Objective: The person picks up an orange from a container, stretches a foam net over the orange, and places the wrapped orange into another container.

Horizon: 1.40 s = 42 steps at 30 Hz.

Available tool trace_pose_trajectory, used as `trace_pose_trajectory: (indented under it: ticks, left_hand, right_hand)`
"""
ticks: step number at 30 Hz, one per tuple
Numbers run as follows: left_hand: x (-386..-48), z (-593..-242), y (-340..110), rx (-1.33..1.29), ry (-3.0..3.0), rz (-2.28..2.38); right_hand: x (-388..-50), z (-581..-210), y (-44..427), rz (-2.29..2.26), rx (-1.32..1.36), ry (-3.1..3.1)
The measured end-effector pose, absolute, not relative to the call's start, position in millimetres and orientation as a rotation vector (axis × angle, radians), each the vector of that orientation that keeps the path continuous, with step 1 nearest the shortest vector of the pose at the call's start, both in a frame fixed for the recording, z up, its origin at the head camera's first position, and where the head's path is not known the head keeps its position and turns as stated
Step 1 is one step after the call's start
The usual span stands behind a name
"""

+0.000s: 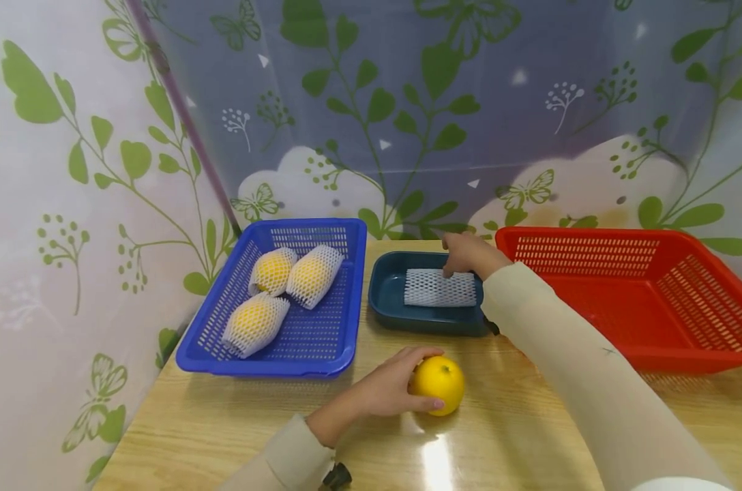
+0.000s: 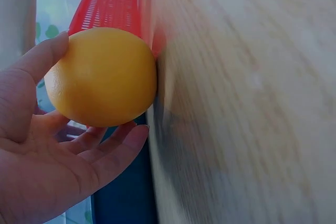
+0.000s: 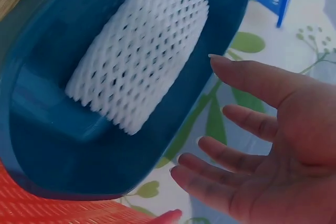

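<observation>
My left hand (image 1: 392, 383) holds a round yellow orange (image 1: 442, 386) on the wooden table, thumb on the near side and fingers curled round the other. In the left wrist view, the same orange (image 2: 105, 77) sits between the thumb and the fingers. Above the dark teal tray (image 1: 431, 326), at its right rear, hovers my right hand (image 1: 469, 254). The right wrist view shows this hand (image 3: 262, 145) with spread, relaxed fingers and nothing in them. One white foam net sleeve (image 1: 440, 289) lies flat in the tray, apart from the fingers.
To the left stands a blue basket (image 1: 357, 300) with 3 net-sleeved fruits (image 1: 256, 323) inside. A red basket (image 1: 622, 307) stands on the right, close beside the tray. Leaf-patterned cloth (image 1: 371, 136) hangs behind the table (image 1: 371, 443).
</observation>
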<state>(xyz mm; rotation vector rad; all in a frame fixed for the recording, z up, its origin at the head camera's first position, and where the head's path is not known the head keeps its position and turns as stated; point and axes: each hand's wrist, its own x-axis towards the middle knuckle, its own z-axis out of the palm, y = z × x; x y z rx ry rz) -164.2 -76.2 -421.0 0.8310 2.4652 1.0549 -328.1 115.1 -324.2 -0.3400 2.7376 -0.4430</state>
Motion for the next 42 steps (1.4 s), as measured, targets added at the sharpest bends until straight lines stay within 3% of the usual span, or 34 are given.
trace_pose_trajectory:
  ticks: [14, 42]
  left_hand:
    - [-163, -420, -72, 0.898, 2.464, 1.027]
    - [-162, -415, -78, 0.853, 2.483, 0.981]
  right_hand:
    - [-337, -342, 125, -0.438, -0.248, 2.746]
    - [-347, -358, 115, -0.19, -0.35, 2.688]
